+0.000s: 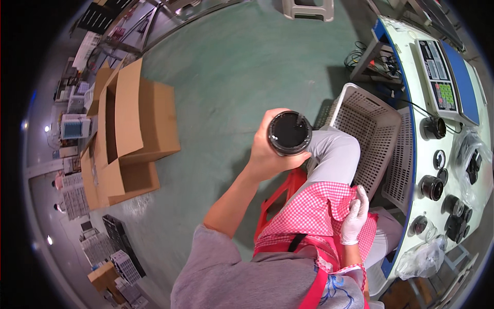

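My left hand (264, 155), bare, is wrapped round a round black jar-like object (289, 133) with a shiny clear rim. It is held up over the floor, its dark round end facing up; its side is mostly hidden. In a white glove, my right hand (353, 222) rests over my lap at the edge of the red-and-white checked apron (303, 208). Its fingers are stretched out, with nothing seen in them. On the table (406, 139) to the right stand similar black round pieces (432, 187).
A grey perforated crate (368, 136) stands beside my knee. A scale (441, 85) with a blue top and plastic bags (423, 258) lie on the table. An open cardboard box (128, 118) is on the left floor. I sit on a red stool (275, 198); a beige stool (309, 9) stands far ahead.
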`<state>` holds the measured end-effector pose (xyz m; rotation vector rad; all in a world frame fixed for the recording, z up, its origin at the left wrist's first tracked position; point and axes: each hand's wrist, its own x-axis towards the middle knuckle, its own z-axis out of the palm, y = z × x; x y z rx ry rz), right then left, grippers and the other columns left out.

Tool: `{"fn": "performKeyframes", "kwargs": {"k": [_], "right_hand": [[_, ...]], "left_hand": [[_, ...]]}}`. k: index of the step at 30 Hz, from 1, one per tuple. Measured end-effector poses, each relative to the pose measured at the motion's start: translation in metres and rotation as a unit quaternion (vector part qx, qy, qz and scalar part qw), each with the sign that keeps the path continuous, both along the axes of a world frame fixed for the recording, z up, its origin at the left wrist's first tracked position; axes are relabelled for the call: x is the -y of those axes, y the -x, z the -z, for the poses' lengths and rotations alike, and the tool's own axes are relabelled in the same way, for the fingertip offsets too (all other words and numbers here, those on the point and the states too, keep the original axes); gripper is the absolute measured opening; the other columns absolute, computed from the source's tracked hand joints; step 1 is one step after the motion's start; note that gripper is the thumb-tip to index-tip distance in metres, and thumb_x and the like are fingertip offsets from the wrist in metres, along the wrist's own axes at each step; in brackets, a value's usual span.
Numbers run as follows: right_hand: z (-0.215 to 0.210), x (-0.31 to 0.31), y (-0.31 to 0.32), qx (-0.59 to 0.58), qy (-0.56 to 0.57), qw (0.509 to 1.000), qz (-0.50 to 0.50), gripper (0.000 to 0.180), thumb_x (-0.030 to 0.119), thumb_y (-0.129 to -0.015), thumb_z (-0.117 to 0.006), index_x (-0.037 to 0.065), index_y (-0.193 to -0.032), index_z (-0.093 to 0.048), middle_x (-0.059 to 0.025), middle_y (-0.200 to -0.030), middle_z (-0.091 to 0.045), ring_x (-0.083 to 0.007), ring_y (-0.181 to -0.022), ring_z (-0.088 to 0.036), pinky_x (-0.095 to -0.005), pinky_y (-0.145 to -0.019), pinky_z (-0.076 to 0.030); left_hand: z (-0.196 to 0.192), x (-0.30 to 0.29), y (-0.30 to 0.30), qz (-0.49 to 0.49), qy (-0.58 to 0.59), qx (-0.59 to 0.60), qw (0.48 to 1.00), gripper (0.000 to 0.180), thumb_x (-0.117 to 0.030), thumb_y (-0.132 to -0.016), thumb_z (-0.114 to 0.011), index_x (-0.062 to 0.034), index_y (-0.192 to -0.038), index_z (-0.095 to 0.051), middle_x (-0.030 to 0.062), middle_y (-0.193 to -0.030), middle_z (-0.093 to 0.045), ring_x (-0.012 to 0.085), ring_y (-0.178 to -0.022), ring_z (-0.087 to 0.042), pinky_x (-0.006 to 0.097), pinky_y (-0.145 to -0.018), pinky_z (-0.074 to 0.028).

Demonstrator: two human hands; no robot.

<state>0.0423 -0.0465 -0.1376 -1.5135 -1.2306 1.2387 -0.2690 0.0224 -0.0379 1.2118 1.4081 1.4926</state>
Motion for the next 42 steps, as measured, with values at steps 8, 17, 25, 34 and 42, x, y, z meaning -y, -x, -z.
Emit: {"fn": "performKeyframes", "kwargs": {"k": [8, 17, 25, 34, 42], "right_hand": [[0.005, 0.002, -0.013, 0.064, -0.016, 0.998, 0.01, 0.037, 0.014, -0.109, -0.044, 0.0, -0.143, -0.052, -0.0098, -0.145, -0.056, -0.0171, -0.13, -0.053, -0.0287, -0.105, -0.043], [0.011, 0.01, -0.012, -0.002, -0.012, 0.998, 0.064, 0.036, 0.018, -0.11, -0.045, 0.002, -0.141, -0.054, -0.0086, -0.144, -0.057, -0.0164, -0.126, -0.054, -0.0293, -0.104, -0.043], [0.011, 0.012, -0.019, 0.036, -0.023, 0.997, 0.061, 0.036, 0.019, -0.11, -0.045, 0.0, -0.139, -0.055, -0.0111, -0.142, -0.058, -0.0206, -0.131, -0.052, -0.0327, -0.111, -0.039], [0.011, 0.011, -0.011, 0.037, -0.033, 0.998, 0.045, 0.035, 0.018, -0.11, -0.046, 0.0, -0.137, -0.056, -0.0112, -0.139, -0.06, -0.0208, -0.129, -0.054, -0.0327, -0.112, -0.039], [0.011, 0.012, -0.018, 0.032, -0.015, 0.998, 0.055, 0.036, 0.018, -0.11, -0.046, 0.001, -0.139, -0.056, -0.0098, -0.142, -0.058, -0.0163, -0.125, -0.054, -0.0301, -0.105, -0.042]], "left_hand": [[-0.006, 0.024, 0.005, 0.012, -0.02, -0.009, 1.0, 0.076, -0.006, -0.065, -0.091, -0.0045, -0.129, -0.05, 0.0035, -0.115, -0.062, 0.012, -0.106, -0.061, 0.03, -0.096, -0.05], [-0.012, 0.036, 0.008, 0.026, -0.052, 0.014, 0.998, 0.077, -0.006, -0.065, -0.091, -0.0038, -0.13, -0.05, 0.0047, -0.118, -0.061, 0.0131, -0.109, -0.061, 0.03, -0.098, -0.049], [-0.013, 0.043, 0.013, 0.024, -0.062, 0.025, 0.998, 0.076, -0.006, -0.065, -0.091, -0.0035, -0.129, -0.05, 0.005, -0.116, -0.061, 0.0134, -0.108, -0.061, 0.03, -0.097, -0.05], [-0.015, 0.04, 0.005, 0.044, -0.064, 0.068, 0.995, 0.077, -0.006, -0.065, -0.091, -0.0041, -0.13, -0.049, 0.0053, -0.117, -0.061, 0.0138, -0.108, -0.061, 0.031, -0.098, -0.05], [-0.019, 0.039, 0.009, 0.014, -0.056, 0.058, 0.997, 0.077, -0.009, -0.063, -0.092, -0.004, -0.128, -0.051, 0.0049, -0.116, -0.062, 0.0133, -0.109, -0.06, 0.031, -0.098, -0.049]]}}
